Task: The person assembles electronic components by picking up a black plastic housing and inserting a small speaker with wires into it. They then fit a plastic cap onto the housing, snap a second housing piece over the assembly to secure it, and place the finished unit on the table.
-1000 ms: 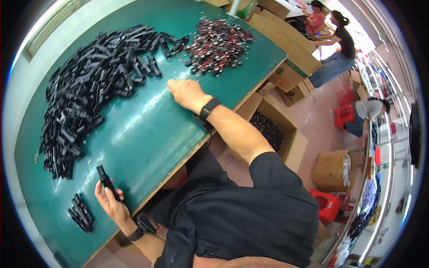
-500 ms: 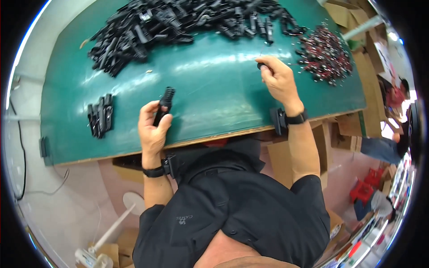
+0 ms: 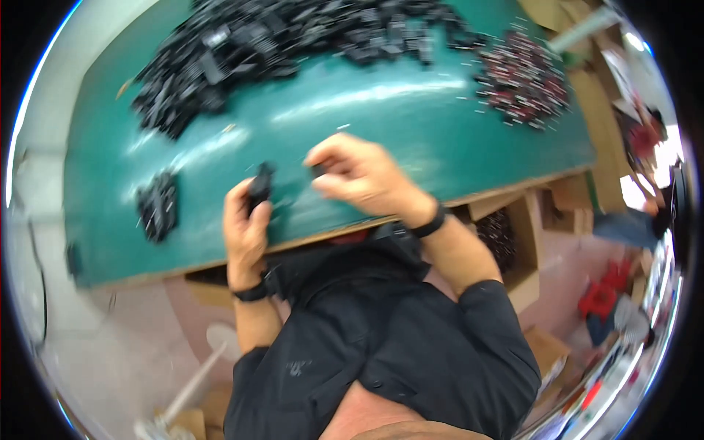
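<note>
My left hand (image 3: 245, 229) is closed around a black plastic part (image 3: 260, 185), held upright above the front of the green table (image 3: 381, 121). My right hand (image 3: 367, 176) is just to the right of it, fingers pinched on a small dark piece (image 3: 318, 170); motion blur hides its exact kind. A gap separates the two held things. To the left of my left hand lies a small group of similar black parts (image 3: 158, 207). A large heap of black parts (image 3: 220, 66) spreads along the far side of the table.
At the far right of the table is a heap of small red, black and silver pieces (image 3: 522, 82). An open cardboard box (image 3: 526, 246) with dark items stands below the front edge, by my right forearm. Red stools (image 3: 598, 299) and other people are off to the right.
My right hand has moved left, from near the red and black heap to beside my left hand, carrying the small dark piece. My left hand keeps its hold and sits slightly lower.
</note>
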### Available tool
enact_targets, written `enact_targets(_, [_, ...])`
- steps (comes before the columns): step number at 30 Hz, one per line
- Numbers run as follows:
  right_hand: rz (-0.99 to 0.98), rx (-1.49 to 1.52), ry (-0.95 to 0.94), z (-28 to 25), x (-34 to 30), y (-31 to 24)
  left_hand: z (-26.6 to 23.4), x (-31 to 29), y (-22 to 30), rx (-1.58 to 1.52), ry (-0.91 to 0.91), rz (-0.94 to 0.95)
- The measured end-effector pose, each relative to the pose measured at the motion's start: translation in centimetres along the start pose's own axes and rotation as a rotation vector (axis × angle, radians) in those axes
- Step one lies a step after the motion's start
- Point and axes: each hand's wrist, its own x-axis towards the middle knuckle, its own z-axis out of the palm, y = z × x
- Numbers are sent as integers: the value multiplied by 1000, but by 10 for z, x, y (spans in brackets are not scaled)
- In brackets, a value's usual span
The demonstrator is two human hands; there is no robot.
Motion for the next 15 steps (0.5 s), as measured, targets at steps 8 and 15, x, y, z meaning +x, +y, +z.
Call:
enact_targets(8, [-438,-225,85,-49,-21,7,65,-2,16,-27,-48,-34])
enact_targets(15, [-504,-499,169,-69,-34,3,81,-1,17,-43,-128,-2])
